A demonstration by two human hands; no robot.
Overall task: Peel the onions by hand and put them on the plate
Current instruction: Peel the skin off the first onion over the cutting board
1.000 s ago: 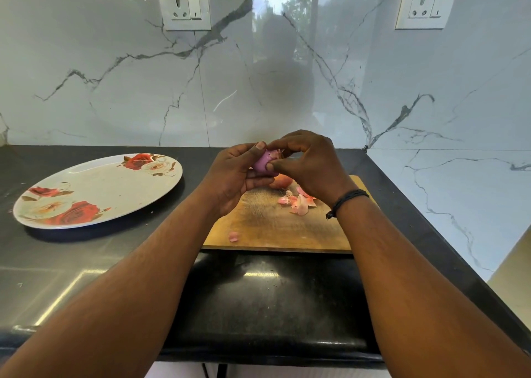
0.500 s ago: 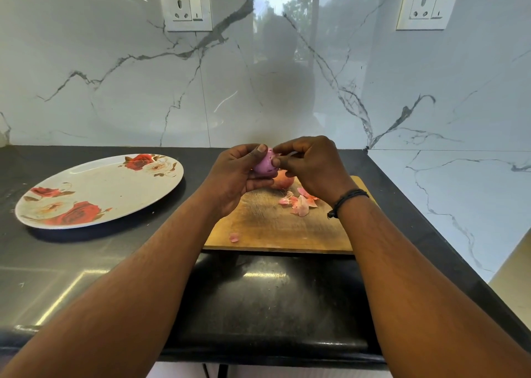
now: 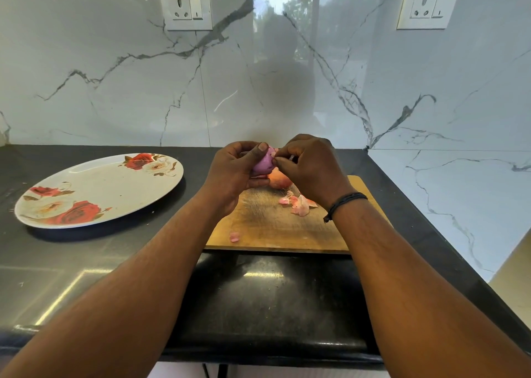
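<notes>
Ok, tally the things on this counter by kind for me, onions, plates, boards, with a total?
Onions: 2, the purple onion held in both hands and an unpeeled onion on the board
Plates: 1, the floral plate
Cutting boards: 1, the wooden board
Total: 4

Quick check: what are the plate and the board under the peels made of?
Plate: looks like glossy melamine or glazed ceramic, white with printed roses and a light sheen; I cannot tell which. Cutting board: wood, matte, with visible grain and a worn, darkened patch in the middle.
</notes>
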